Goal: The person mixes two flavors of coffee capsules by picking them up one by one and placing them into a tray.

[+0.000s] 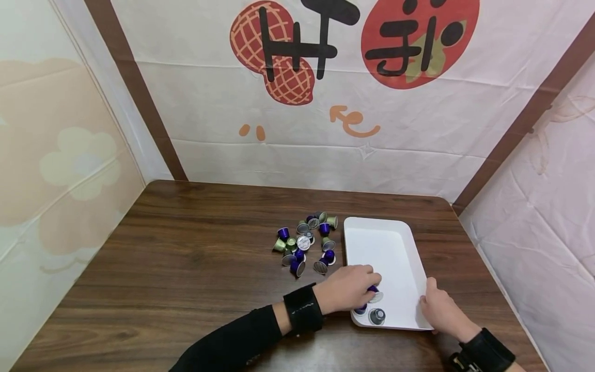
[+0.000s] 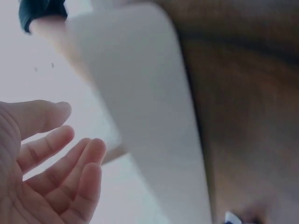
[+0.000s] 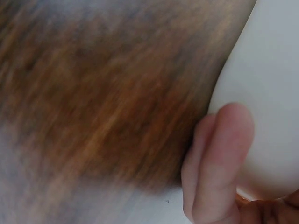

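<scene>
A white tray [image 1: 390, 248] lies on the table. My left hand [image 1: 350, 287] reaches over its left side, fingers pointing into the tray. Right at those fingertips is a purple coffee capsule [image 1: 376, 297] with a pale lid. In the left wrist view the fingers [image 2: 84, 191] are loosely bent, with a gap to the thumb and nothing between them. Partly hidden below the hand sits another purple capsule [image 1: 360, 309], beside a grey capsule [image 1: 377, 316] in the tray's near left corner. My right hand [image 1: 443, 310] grips the tray's right rim near its front corner.
Left of the tray, a loose cluster of purple, green and grey capsules [image 1: 303, 243] is spread over the brown wooden table [image 1: 186, 268]. Printed cloth walls [image 1: 288, 165] stand behind the table and along both sides.
</scene>
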`<state>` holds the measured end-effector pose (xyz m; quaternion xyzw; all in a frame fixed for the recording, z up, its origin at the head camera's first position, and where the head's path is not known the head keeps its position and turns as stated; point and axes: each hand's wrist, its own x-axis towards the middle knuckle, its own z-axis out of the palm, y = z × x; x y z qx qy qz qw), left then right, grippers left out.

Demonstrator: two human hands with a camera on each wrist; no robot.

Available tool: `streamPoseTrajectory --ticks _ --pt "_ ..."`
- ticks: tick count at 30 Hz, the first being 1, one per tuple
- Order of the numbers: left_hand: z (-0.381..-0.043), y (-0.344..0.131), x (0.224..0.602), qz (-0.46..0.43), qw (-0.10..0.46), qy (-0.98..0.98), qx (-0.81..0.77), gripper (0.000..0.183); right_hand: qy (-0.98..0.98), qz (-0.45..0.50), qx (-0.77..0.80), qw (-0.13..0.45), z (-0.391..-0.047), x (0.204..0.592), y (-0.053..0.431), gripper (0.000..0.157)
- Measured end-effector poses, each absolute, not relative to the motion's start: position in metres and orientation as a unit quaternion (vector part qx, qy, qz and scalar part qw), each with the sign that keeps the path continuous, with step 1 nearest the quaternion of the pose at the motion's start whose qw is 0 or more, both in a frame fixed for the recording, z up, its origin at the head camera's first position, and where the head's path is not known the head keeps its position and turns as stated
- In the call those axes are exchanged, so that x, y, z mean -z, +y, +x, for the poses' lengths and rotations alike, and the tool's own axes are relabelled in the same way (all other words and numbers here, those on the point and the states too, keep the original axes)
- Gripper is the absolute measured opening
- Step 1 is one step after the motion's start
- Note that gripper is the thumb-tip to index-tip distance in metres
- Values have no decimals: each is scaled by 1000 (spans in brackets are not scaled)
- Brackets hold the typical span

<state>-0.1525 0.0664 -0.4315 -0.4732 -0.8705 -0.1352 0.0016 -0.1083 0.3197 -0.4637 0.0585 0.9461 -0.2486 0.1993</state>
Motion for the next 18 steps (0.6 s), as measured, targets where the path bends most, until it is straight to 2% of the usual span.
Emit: streamPoseTrajectory --ticks 8,18 --pt "-173 10 418 -398 9 -909 127 12 947 53 251 193 -107 465 321 32" --pt "-180 -43 427 -338 17 -940 45 20 947 49 250 194 -108 466 322 33"
